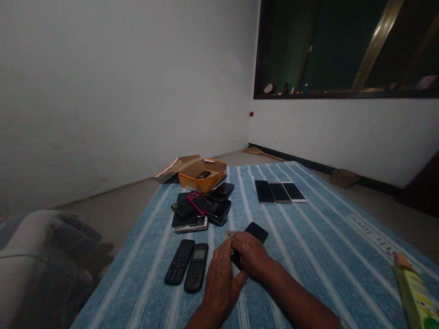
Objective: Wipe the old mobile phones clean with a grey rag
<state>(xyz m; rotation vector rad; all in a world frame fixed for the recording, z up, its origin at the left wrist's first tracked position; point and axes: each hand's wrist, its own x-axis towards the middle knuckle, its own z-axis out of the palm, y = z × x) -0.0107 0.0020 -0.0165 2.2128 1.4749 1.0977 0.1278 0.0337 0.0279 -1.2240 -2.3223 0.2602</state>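
Note:
My left hand [220, 276] is at the near middle of the bed-like surface, its fingers long and close together, its thumb bent toward the lower end of a dark smartphone [258, 232]. Over the middle of that phone lies my right hand [251, 254], fingers curled and pressed together, meeting the left fingertips. A small beige, cloth-like piece [229, 234] pokes out at the right fingertips; most of it is hidden. Left of my hands, two black keypad phones [180, 261] lie side by side.
Several phones [197, 208] are heaped before an open orange cardboard box [199, 183] with a phone inside. Three smartphones [280, 192] form a row at the far right. Blue striped cloth [308, 256] covers the surface. A yellow-green carton [416, 297] stands at the right edge.

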